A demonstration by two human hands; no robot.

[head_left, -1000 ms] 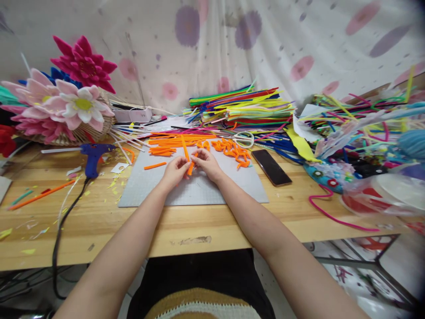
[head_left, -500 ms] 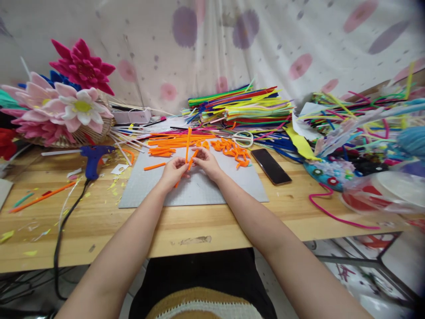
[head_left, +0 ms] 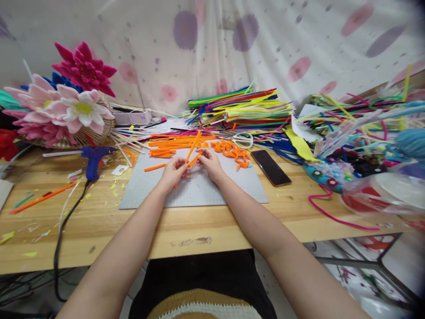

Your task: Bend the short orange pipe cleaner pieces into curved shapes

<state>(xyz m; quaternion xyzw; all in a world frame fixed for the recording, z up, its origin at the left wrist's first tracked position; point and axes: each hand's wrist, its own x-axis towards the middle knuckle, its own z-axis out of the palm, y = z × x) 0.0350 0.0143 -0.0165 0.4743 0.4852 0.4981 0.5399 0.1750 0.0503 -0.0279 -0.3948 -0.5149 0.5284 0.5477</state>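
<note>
Over the grey mat [head_left: 149,195] my two hands work close together on orange pipe cleaners [head_left: 193,148]. My left hand [head_left: 175,172] pinches a long piece that slants up to the right, with a short end showing below its fingers. Closed fingers of my right hand [head_left: 210,162] hold a shorter orange piece that meets the long one between the hands. How the pieces join is too small to make out. Behind them lie straight orange pipe cleaners [head_left: 166,141], and to the right a heap of bent, curly orange pieces [head_left: 232,150].
White-handled scissors [head_left: 244,140] lie behind the curly heap, and a phone [head_left: 270,167] right of the mat. A blue glue gun [head_left: 93,161] with a black cord is at left, near fuzzy flowers [head_left: 83,110]. Colourful pipe cleaner bundles [head_left: 245,106] line the back.
The long orange pipe cleaner stood nearly upright and now leans to the right. My right hand has shifted slightly; the left has stayed nearly in place.
</note>
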